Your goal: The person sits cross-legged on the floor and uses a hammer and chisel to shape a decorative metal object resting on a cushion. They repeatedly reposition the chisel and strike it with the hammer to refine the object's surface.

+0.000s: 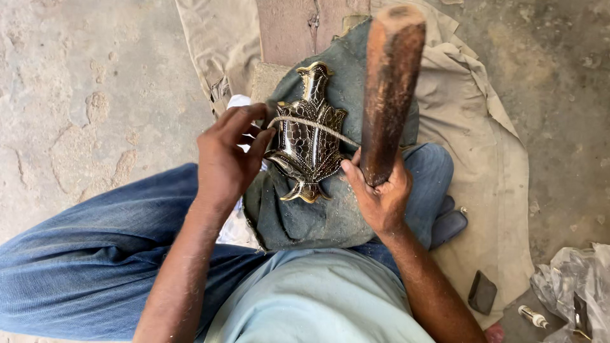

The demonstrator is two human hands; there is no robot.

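Head view, and closest to the lens rises the wooden mallet (389,89), its thick brown head looming up and to the right of the metal piece (307,134). The right hand (380,194) is wrapped firmly around the mallet's lower end, thumb pressed along the shaft, just right of the metal piece's lower edge.

The metal piece itself, a dark, leaf-shaped ornament with brass-coloured edging and a scale pattern, lies on a dark green cloth pad (318,209) across the person's lap. A pale cord (314,125) crosses it slantwise over its upper middle.

To its left, the left hand (225,162) has its fingers pinched together at the piece's left edge, right where the cord comes over; it seems to grip a small dark tool or the cord's end there, but I cannot tell which.

For the step in hand, the judgement is this: keep the left hand steady and low against the piece so it cannot skate on the pad, keep the cord taut, and bring the mallet down short and square, clear of the left fingers.

Beneath the piece and pad, blue jeans (89,254); beyond it a tan cloth (483,140) spreads over the concrete floor (76,95).
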